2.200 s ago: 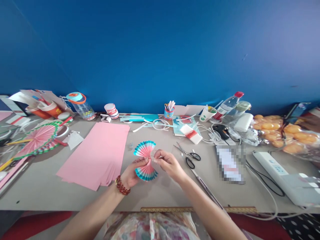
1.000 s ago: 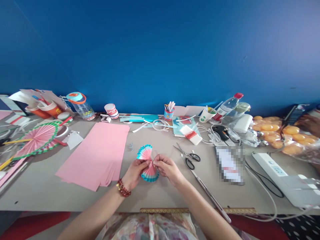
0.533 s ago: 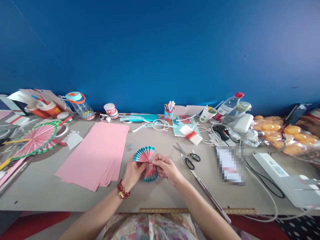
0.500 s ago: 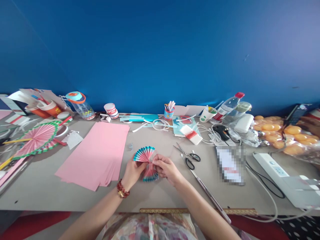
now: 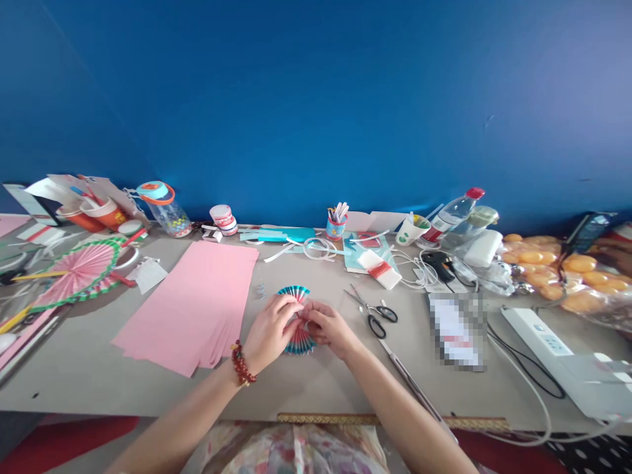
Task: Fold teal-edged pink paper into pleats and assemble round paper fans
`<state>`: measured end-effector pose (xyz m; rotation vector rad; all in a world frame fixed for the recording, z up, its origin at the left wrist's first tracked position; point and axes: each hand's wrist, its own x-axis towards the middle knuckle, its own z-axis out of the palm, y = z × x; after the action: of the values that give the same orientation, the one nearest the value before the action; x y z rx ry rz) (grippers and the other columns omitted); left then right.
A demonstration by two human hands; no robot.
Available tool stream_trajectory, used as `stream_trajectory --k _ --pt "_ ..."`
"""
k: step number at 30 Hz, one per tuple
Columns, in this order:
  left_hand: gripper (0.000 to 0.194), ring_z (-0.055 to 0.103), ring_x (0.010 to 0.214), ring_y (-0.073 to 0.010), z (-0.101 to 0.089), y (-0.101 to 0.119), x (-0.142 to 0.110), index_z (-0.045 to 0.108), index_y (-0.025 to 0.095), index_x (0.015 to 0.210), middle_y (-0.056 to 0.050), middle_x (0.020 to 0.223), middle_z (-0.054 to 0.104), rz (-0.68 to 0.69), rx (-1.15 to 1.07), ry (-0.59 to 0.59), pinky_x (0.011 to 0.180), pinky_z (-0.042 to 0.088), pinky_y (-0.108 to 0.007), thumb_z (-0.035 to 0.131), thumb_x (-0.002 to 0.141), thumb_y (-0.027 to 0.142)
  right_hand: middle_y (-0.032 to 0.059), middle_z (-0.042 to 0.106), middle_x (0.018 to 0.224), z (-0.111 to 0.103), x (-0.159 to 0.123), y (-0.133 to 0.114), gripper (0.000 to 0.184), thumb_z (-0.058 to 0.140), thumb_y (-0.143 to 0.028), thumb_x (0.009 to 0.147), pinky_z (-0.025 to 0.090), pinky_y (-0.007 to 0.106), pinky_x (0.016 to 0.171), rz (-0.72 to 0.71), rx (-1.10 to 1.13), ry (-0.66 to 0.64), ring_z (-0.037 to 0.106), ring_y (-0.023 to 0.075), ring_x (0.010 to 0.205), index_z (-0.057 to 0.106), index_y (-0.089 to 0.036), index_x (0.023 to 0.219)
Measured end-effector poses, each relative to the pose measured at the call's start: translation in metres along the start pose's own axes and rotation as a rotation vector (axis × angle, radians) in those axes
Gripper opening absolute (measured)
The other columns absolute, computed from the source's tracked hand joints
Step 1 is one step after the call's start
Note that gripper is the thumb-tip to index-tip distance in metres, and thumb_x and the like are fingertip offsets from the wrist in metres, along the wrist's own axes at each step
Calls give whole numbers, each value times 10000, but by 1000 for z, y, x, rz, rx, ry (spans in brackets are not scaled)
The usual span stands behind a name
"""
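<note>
A small pleated paper fan (image 5: 300, 341), pink with blue edges, is pinched in at its middle, so its folds spread in two halves. My left hand (image 5: 273, 331) reaches over the fan's narrow middle with thumb and fingertips closed there, covering part of the folds. From the other side, my right hand (image 5: 330, 330) pinches at the same middle, its fingers curled. Whether a thin thread or strip lies between the fingertips is too small to tell. Both hands hold the fan just above the grey table (image 5: 316, 388).
Pink paper sheets (image 5: 197, 303) lie to the left, with a larger pink-green pleated fan (image 5: 81, 270) beyond. Right of my hands are black-handled scissors (image 5: 376, 316) and a long slim cutter-like tool (image 5: 412, 382). A power strip (image 5: 553, 342), cables and a bottle (image 5: 451, 214) stand farther right.
My left hand has moved from the fan's left edge up over its middle, its fingers now meeting my right fingertips. The fan's upper half is more covered. The right hand has hardly moved.
</note>
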<state>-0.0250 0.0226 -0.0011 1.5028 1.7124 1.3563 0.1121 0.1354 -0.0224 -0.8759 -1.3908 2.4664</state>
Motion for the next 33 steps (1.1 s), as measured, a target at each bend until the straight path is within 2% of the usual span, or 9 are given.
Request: stream_trajectory --k 4,11,19,22,26,30,33 --pt "222 569 1008 -260 6 -13 9 718 263 990 -72 1024 660 5 18 -17 966 409 -382 619 827 150 -115 425 522 0 2 -1 348 701 -473 725 73 186 387 16 -42 22 186 19 389 496 -200 790" --pt "114 624 871 -229 6 -22 14 711 237 897 -57 929 699 -86 3 -70 838 444 -311 674 805 179 -63 563 600 -7 7 2 300 641 -453 711 85 186 371 49 -95 17 205 18 379 514 -190 781" --pt "193 651 800 -207 11 -28 17 664 230 959 -42 899 716 -132 8 -161 767 464 -287 627 796 134 -80 515 526 -8 8 4 251 591 -428 747 133 189 388 16 -264 87 232 31 356 472 -208 740" --pt "223 647 770 -188 13 -30 17 625 222 980 -25 875 704 -148 39 -194 738 475 -277 584 793 108 -66 537 538 -11 9 4 189 606 -355 730 217 197 434 -43 -370 151 340 55 405 503 -197 711" --pt "259 647 825 -174 12 -28 19 606 225 1028 -13 936 694 -120 108 -236 766 490 -274 547 808 104 -40 602 609 -17 4 -3 31 569 -179 692 332 213 567 -159 -554 217 518 115 595 543 -196 694" --pt "225 644 926 -190 10 -28 21 641 223 1027 -40 1009 678 -34 192 -252 824 494 -293 540 849 129 -30 640 687 -20 -3 -10 146 471 -122 721 361 224 618 -251 -856 203 571 140 669 571 -214 774" --pt "192 644 938 -194 11 -30 23 667 220 1015 -50 1009 676 -4 200 -258 830 495 -297 542 881 160 -26 660 724 -22 -5 -11 209 436 -92 712 374 221 638 -273 -894 177 590 141 703 575 -217 805"
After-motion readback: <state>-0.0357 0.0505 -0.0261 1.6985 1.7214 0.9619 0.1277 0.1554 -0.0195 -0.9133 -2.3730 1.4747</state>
